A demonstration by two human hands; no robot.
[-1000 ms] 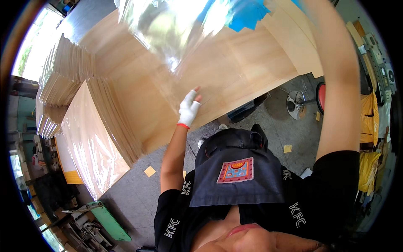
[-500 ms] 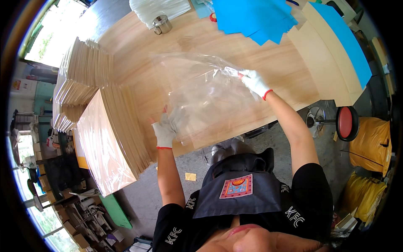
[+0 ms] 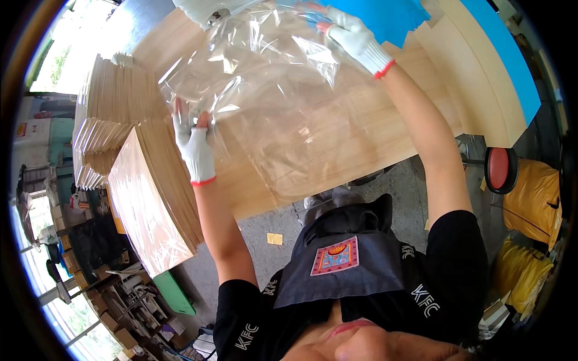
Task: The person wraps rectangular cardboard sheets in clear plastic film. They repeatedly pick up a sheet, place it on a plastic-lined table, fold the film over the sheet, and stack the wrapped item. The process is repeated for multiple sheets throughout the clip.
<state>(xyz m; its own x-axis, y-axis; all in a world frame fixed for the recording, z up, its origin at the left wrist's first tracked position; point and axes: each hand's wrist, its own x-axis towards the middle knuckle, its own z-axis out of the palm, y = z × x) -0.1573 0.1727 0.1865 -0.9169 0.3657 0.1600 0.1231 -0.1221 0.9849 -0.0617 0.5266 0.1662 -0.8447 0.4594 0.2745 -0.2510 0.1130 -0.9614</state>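
At twelve o'clock, over the table (image 3: 238, 195), we apparently spread clear plastic film (image 3: 271, 84): our right hand (image 3: 356, 43), at one, pinches it; our left hand (image 3: 195, 143), at ten, is half-open, hold unclear. Even tension seems needed next.

Short group of white capital letters (image 3: 425, 301), repeated in four places, on both sides of the black clothing (image 3: 460, 253)

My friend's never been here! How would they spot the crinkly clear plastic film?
Find the big light-brown wooden table. Over it, look between the person's left hand and right hand, both in red-edged white gloves: the crinkly clear plastic film is there. Unlike the flat blue sheets near the right hand, it lets the wood show through.
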